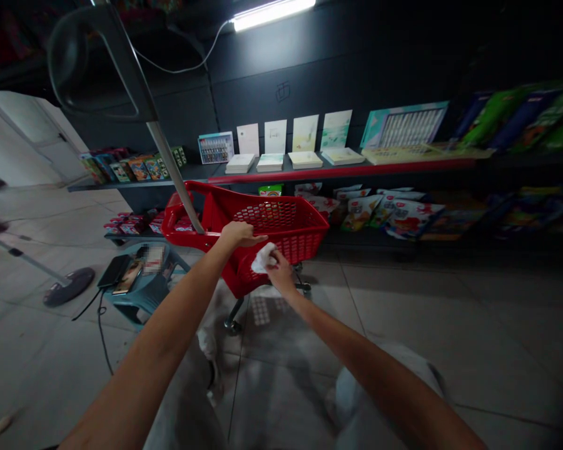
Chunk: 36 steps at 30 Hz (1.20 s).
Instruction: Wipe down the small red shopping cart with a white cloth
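Observation:
A red plastic shopping cart (309, 244) stands in front of me, with lattice holes in its basket walls. My left hand (237, 234) is closed over the near side rim of the cart, its thumb pointing right. Just to the right and a little lower, my right hand (280, 270) pinches a crumpled white cloth (263, 257) against or close to the cart's near side wall; whether it touches is unclear. Part of the basket behind the hands is hidden.
A grey pole (171, 165) with a dark handle rises over the cart's left end. At left, a blue-grey stool (143, 287) bears a phone and dark device with cables. Behind, a shelf (338, 174) holds books and boxes; snack bags (361, 211) lie below.

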Available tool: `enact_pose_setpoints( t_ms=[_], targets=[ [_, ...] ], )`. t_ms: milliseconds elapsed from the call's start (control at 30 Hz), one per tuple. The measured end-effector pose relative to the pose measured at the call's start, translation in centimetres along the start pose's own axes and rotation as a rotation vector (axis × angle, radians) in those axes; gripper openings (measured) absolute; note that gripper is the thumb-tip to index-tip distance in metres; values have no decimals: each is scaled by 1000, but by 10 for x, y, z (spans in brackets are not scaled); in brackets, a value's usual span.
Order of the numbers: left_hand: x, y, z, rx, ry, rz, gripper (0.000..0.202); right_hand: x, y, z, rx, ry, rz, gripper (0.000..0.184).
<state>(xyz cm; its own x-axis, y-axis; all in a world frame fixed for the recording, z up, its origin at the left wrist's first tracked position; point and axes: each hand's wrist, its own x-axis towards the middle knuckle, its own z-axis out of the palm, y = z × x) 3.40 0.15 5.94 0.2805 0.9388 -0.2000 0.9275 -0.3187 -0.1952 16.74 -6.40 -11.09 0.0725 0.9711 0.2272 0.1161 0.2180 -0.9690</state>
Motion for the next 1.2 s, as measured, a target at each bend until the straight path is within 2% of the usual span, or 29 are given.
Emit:
enact_pose_setpoints(
  t_ms=[33, 133, 233, 300, 400, 533, 633, 733, 900, 1067, 1200],
  targets=[
    [-1, 0, 0, -5, 8, 5, 88, 3, -9, -17, -85, 62, -148, 26],
    [-5, -2, 2, 5, 32, 27, 91, 9, -34, -64, -229, 163, -396, 27],
    [-9, -5, 4, 28, 47, 59, 92, 14, -46, -96, -407, 228, -551, 38],
    [-12, -8, 5, 31, 52, 71, 92, 19, -47, -107, -486, 228, -587, 39],
    [-16, -13, 6, 29, 50, 83, 91, 28, -42, -111, -591, 141, -593, 35],
    [-21, -20, 7, 46, 53, 82, 88, 36, -38, -100, -732, -13, -603, 36],
    [-23, -27, 8, 61, 39, 82, 84, 37, -40, -94, -779, -41, -613, 35],
    [-26, -35, 9, 63, 17, 110, 81, 35, -42, -96, -813, -67, -637, 34],
    [-30, -47, 12, 68, 40, 147, 81, 31, -37, -118, -827, -49, -619, 30],
    [-33, -51, 11, 93, 40, 181, 86, 31, -28, -147, -808, -5, -505, 29],
    [-34, -52, 8, 98, 26, 173, 80, 37, -22, -162, -830, -1, -443, 27]
  ],
)
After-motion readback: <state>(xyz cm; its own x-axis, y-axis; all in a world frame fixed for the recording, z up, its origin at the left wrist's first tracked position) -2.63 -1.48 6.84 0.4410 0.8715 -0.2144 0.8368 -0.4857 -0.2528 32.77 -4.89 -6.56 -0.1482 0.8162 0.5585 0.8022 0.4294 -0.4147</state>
